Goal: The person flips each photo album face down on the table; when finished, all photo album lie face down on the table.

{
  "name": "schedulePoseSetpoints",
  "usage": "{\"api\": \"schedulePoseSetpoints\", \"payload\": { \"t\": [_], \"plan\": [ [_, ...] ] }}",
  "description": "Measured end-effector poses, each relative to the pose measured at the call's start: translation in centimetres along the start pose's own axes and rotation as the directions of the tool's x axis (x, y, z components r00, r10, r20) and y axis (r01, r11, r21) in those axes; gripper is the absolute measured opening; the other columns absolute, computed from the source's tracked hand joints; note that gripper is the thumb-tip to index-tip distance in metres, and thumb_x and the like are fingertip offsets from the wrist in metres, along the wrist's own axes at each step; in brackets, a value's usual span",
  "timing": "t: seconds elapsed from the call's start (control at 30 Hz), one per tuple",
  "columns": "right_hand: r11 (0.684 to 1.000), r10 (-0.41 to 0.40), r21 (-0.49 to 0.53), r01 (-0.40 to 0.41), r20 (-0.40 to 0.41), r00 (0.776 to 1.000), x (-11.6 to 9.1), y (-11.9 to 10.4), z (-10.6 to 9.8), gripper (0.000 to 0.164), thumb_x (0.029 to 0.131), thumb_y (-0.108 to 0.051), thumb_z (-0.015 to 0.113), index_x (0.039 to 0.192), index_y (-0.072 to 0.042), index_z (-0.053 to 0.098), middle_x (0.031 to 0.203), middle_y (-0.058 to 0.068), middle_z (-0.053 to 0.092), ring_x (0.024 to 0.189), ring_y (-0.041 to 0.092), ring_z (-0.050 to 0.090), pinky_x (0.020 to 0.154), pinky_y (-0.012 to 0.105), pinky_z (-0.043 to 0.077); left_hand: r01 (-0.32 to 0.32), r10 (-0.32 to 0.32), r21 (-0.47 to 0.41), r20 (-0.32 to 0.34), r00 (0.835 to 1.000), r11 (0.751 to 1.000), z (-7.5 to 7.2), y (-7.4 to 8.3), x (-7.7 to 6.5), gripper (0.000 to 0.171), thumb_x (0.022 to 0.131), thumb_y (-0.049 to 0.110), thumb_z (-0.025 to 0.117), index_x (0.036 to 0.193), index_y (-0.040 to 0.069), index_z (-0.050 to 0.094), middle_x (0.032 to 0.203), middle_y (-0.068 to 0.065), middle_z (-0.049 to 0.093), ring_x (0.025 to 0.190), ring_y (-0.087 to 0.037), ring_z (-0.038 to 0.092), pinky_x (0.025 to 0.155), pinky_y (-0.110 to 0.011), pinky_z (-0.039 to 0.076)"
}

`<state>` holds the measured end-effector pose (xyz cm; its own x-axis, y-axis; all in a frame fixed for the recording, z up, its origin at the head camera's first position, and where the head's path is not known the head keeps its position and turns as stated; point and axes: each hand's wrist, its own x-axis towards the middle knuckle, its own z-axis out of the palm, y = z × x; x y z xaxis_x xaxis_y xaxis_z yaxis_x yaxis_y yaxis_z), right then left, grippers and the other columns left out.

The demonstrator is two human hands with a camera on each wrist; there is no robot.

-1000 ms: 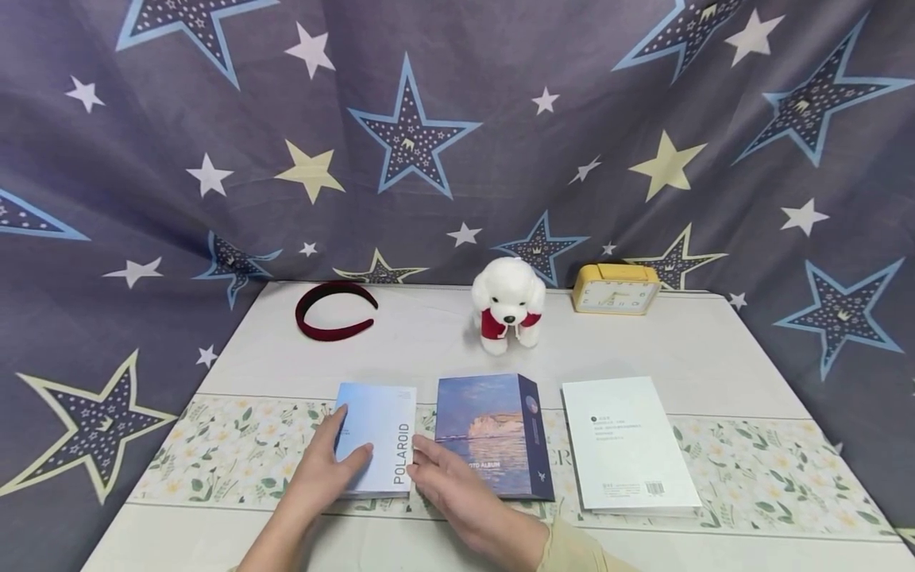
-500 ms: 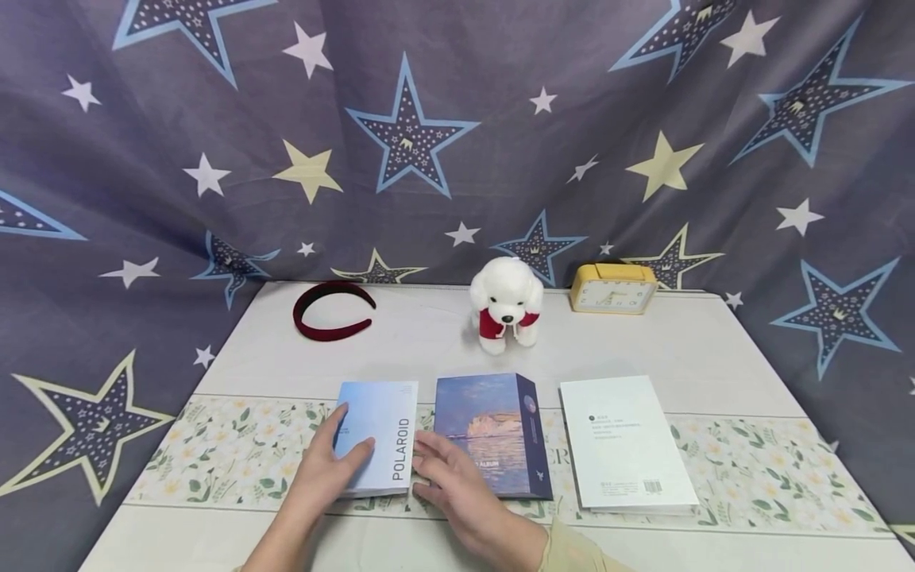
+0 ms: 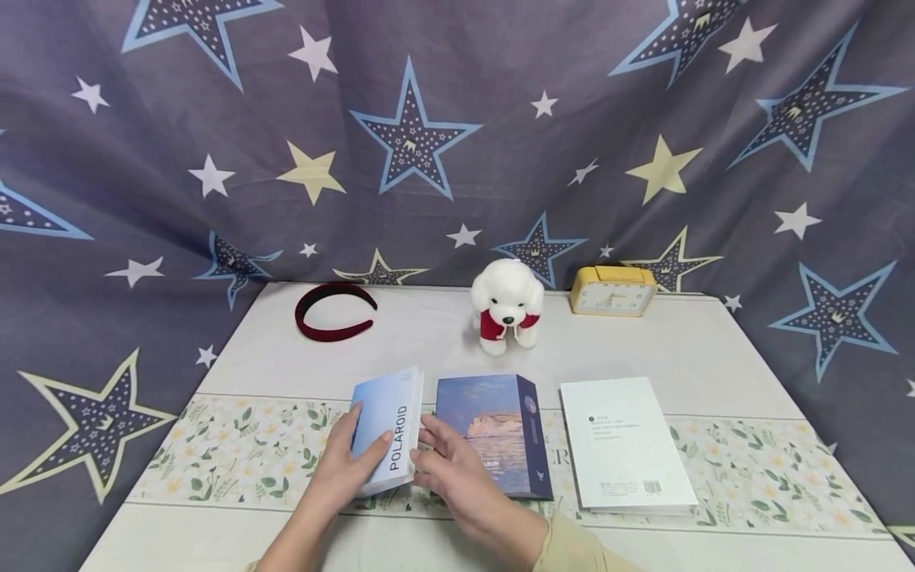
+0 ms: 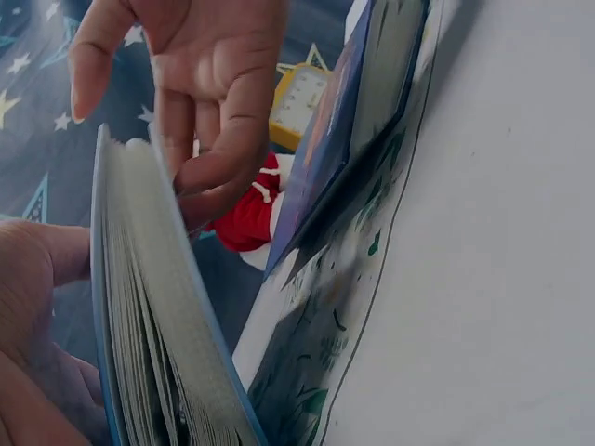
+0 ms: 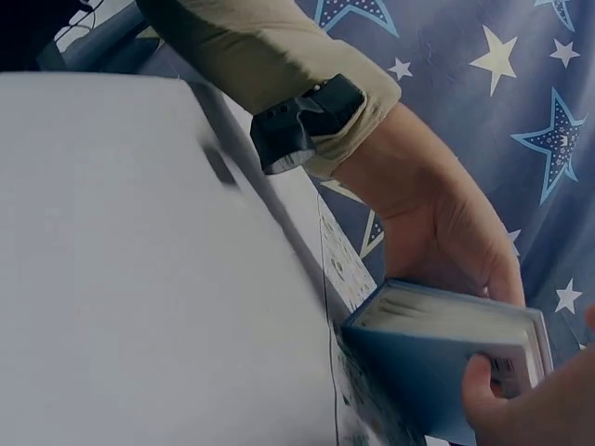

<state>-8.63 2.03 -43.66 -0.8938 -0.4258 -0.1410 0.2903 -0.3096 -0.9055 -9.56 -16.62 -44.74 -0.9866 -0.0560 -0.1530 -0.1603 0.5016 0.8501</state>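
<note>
A pale blue album marked POLAROID [image 3: 382, 401] is tilted above the floral strip, its right side raised. My left hand [image 3: 343, 465] grips it around the left edge, thumb across the front cover. In the left wrist view its page edges [image 4: 153, 307] fan slightly between the two covers. My right hand [image 3: 461, 477] is at the album's right edge, with loosely bent fingers [image 4: 209, 181] against the back cover and the thumb apart from the front. The right wrist view shows a fingertip [image 5: 481, 386] on the blue back cover [image 5: 409, 367] beside a barcode.
To the right lie a seascape photo album [image 3: 479, 413] and a white book [image 3: 625, 441]. A dark red headband [image 3: 310, 326], a white plush dog [image 3: 507, 294] and a yellow clock [image 3: 615, 291] stand farther back, before a star-patterned curtain [image 3: 457, 159].
The blue album has gone from lying flat to tilted, right side up and shifted a little right. My left hand moved with it; my right fingers now meet the raised edge.
</note>
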Motion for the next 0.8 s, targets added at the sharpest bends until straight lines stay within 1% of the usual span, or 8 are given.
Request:
{"api": "schedulePoseSetpoints", "payload": {
  "t": [0.07, 0.13, 0.3, 0.37, 0.43, 0.57, 0.67, 0.8],
  "plan": [
    [1.0, -0.013, -0.002, 0.013, 0.022, 1.0, 0.1, 0.0, 0.0, 0.071, 0.091, -0.011, 0.058, 0.151, 0.004, 0.023, 0.145, 0.021, 0.039, 0.116, 0.029, 0.056, 0.095, 0.039, 0.05, -0.004, 0.004, 0.027, 0.009, 1.0, 1.0, 0.0, 0.2, -0.1, 0.086, 0.095, 0.041, 0.059, 0.154, -0.004, 0.014, 0.156, -0.035, 0.002, 0.142, -0.053, 0.004, 0.111, -0.065, 0.009],
    [1.0, -0.025, -0.01, 0.025, 0.041, 0.999, 0.1, 0.0, 0.0, 0.068, 0.091, -0.01, 0.057, 0.151, 0.001, 0.027, 0.144, 0.02, 0.041, 0.115, 0.029, 0.057, 0.094, 0.039, 0.051, -0.006, 0.005, 0.031, 0.023, 1.0, 0.999, 0.1, 0.5, -0.3, 0.089, 0.095, 0.047, 0.056, 0.154, -0.004, 0.012, 0.155, -0.037, -0.003, 0.141, -0.055, 0.001, 0.109, -0.068, 0.009],
    [0.998, -0.044, -0.043, 0.046, 0.052, 0.998, 0.2, -0.1, 0.1, 0.06, 0.094, -0.012, 0.055, 0.149, -0.004, 0.034, 0.142, 0.017, 0.043, 0.115, 0.029, 0.057, 0.091, 0.04, 0.052, -0.032, 0.034, -0.027, 0.078, 0.996, 0.999, 0.2, 1.0, -0.7, 0.088, 0.097, 0.05, 0.048, 0.155, -0.002, 0.007, 0.155, -0.036, -0.009, 0.141, -0.055, -0.006, 0.106, -0.072, 0.004],
    [0.998, -0.044, -0.047, 0.046, 0.058, 0.997, 0.3, -0.2, 0.3, 0.056, 0.095, -0.012, 0.054, 0.148, -0.005, 0.037, 0.142, 0.016, 0.043, 0.117, 0.029, 0.056, 0.091, 0.041, 0.052, -0.055, 0.061, -0.059, 0.102, 0.993, 0.997, 0.2, 1.1, -0.9, 0.086, 0.098, 0.048, 0.047, 0.155, 0.0, 0.005, 0.156, -0.033, -0.009, 0.141, -0.054, -0.006, 0.105, -0.073, 0.004],
    [0.998, -0.037, -0.045, 0.04, 0.075, 0.996, 0.3, -0.3, 0.4, 0.052, 0.097, -0.013, 0.053, 0.147, -0.005, 0.04, 0.143, 0.015, 0.043, 0.119, 0.028, 0.054, 0.092, 0.042, 0.052, -0.077, 0.088, -0.098, 0.121, 0.989, 0.992, 0.4, 1.1, -1.0, 0.085, 0.098, 0.047, 0.047, 0.156, 0.003, 0.003, 0.158, -0.029, -0.006, 0.142, -0.052, -0.003, 0.105, -0.073, 0.007],
    [0.997, -0.027, -0.062, 0.035, 0.128, 0.991, 0.4, -0.4, 0.5, 0.048, 0.1, -0.018, 0.053, 0.145, -0.006, 0.043, 0.145, 0.013, 0.043, 0.122, 0.027, 0.053, 0.095, 0.045, 0.05, -0.094, 0.118, -0.189, 0.12, 0.986, 0.977, 0.5, 1.1, -1.0, 0.085, 0.096, 0.042, 0.053, 0.158, 0.011, 0.003, 0.16, -0.024, 0.005, 0.143, -0.05, 0.01, 0.104, -0.073, 0.019],
    [0.993, -0.022, -0.111, 0.041, 0.161, 0.987, 0.5, -0.2, 0.4, 0.046, 0.101, -0.018, 0.052, 0.145, -0.007, 0.044, 0.143, 0.013, 0.044, 0.123, 0.027, 0.052, 0.097, 0.045, 0.048, -0.074, 0.106, -0.267, 0.11, 0.988, 0.961, 0.4, 1.1, -1.2, 0.083, 0.096, 0.038, 0.057, 0.158, 0.016, 0.007, 0.16, -0.024, 0.011, 0.141, -0.05, 0.016, 0.1, -0.074, 0.026],
    [0.98, 0.012, -0.196, 0.026, 0.189, 0.982, 0.6, 0.3, 0.1, 0.049, 0.099, -0.014, 0.054, 0.146, -0.009, 0.043, 0.145, 0.011, 0.045, 0.13, 0.031, 0.046, 0.1, 0.044, 0.046, -0.046, 0.088, -0.384, 0.093, 0.992, 0.922, 0.0, 1.1, -1.3, 0.077, 0.096, 0.028, 0.058, 0.158, 0.018, 0.014, 0.158, -0.023, 0.017, 0.139, -0.05, 0.023, 0.098, -0.071, 0.033]
  ]
}}
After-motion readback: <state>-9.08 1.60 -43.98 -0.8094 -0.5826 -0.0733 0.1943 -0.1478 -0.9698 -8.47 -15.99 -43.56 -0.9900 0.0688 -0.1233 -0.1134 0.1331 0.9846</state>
